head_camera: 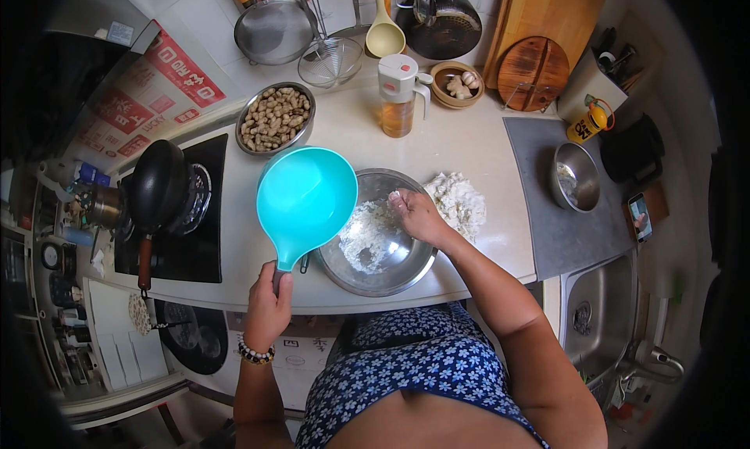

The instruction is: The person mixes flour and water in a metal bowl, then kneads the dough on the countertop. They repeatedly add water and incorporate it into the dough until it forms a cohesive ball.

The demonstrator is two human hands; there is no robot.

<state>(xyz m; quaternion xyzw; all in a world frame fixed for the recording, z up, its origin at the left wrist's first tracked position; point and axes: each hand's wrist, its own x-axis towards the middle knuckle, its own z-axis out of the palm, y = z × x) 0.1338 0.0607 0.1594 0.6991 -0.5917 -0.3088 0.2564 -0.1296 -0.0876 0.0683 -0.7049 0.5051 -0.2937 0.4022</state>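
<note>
My left hand grips the handle of a turquoise plastic water dipper, tilted over the left side of a stainless steel mixing bowl. Crumbly flour bits stick to the bottom of this bowl. Inside its right rim is my right hand, with fingers curled together and white dough on the fingertips. Whether those fingers hold anything is unclear. A rough, shaggy mound of dough lies on the countertop just right of the bowl, partly behind my right forearm.
Behind the dipper stands a metal bowl of peanuts. An oil jug and a dish of garlic and ginger sit farther back. On the left, a wok rests on the gas hob. At right are a small steel bowl and the sink.
</note>
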